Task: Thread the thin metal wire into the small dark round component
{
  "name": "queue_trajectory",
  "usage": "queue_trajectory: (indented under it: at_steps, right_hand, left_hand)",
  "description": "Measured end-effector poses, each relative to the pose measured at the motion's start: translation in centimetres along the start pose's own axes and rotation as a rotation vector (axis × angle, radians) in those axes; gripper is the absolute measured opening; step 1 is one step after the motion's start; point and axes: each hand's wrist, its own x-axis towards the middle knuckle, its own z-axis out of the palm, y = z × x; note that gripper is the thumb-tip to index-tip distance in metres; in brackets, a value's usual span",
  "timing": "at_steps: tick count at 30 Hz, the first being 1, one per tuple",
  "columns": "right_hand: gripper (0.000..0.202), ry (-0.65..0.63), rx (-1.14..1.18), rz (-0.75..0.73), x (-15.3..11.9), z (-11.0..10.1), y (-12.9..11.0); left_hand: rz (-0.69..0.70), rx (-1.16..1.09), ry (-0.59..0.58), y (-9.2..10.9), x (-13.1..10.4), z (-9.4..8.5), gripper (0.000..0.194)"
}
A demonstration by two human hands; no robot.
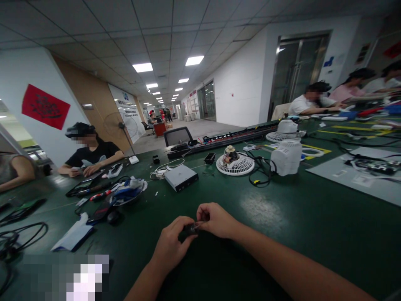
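Note:
Low in the middle of the view, my left hand is closed around a small dark object, thumb below and fingers above. My right hand meets it from the right, thumb and index finger pinched at the object's near end. What the right fingertips grip is too small to make out. Both hands are above the green table. Beyond them lies a grey box-shaped drive, with a white cable behind it.
A white round fan grille with a motor, a white housing and black cables stand behind to the right. A grey panel lies far right. Tools, a blue-white bundle and a pale cloth lie left. People sit across the table.

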Motion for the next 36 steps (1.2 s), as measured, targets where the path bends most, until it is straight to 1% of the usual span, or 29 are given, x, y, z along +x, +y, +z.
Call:
queue_trajectory:
  at_steps: [2,4,6,7,8,10,12,14,16,18,21,24,27,31,33,36]
  right_hand:
    - [0.019,0.017,0.048,0.038,0.1,0.1,0.0]
    - [0.026,-0.014,0.086,0.111,0.1,0.0,0.2]
    - [0.036,-0.026,0.033,0.152,0.1,-0.5,0.5]
    - [0.039,-0.008,-0.032,0.142,0.0,-0.8,0.5]
    - [0.037,0.026,-0.124,0.096,-0.1,-1.2,0.6]
    - [0.022,0.091,-0.307,-0.019,-0.2,-2.0,0.5]
    - [0.009,0.116,-0.446,-0.111,-0.4,-2.4,0.3]
    - [0.011,0.101,-0.539,-0.177,-0.5,-2.4,0.0]
    - [0.013,0.068,-0.587,-0.236,-0.5,-2.2,-0.2]
    - [0.014,0.064,-0.616,-0.274,-0.6,-1.9,-0.4]
    - [0.019,0.105,-0.705,-0.278,-0.8,-1.8,-0.7]
    - [0.020,0.077,-0.769,-0.293,-1.0,-2.0,-1.1]
    - [0.020,0.043,-0.738,-0.320,-1.2,-2.1,-1.4]
    - [0.021,0.107,-0.755,-0.264,-1.1,-2.0,-1.4]
    - [0.021,0.083,-0.766,-0.268,-1.1,-2.0,-1.3]
    - [0.020,0.044,-0.705,-0.285,-1.0,-2.0,-1.1]
  left_hand:
    - [-0.034,0.007,0.038,-0.1,0.0,0.1,0.026]
    - [-0.088,0.022,0.078,-0.2,0.2,0.3,0.026]
    - [-0.138,0.046,0.105,-0.3,0.3,0.4,0.025]
    - [-0.160,0.060,0.118,-0.4,0.4,0.4,0.024]
    - [-0.183,0.074,0.131,-0.5,0.5,0.4,0.024]
    - [-0.242,0.103,0.165,-0.7,0.6,0.3,0.023]
    - [-0.313,0.119,0.201,-0.9,0.6,0.2,0.023]
    - [-0.357,0.115,0.217,-1.0,0.5,0.1,0.023]
    - [-0.358,0.105,0.206,-1.0,0.5,0.2,0.024]
    - [-0.343,0.106,0.182,-0.9,0.5,0.2,0.023]
    - [-0.335,0.123,0.181,-0.7,0.5,0.3,0.020]
    - [-0.322,0.135,0.193,-0.7,0.5,0.2,0.020]
    - [-0.276,0.118,0.166,-0.7,0.5,0.1,0.018]
    - [-0.242,0.111,0.146,-0.6,0.5,0.1,0.018]
    - [-0.246,0.113,0.144,-0.7,0.4,0.1,0.019]
    - [-0.243,0.101,0.138,-0.8,0.4,0.1,0.018]
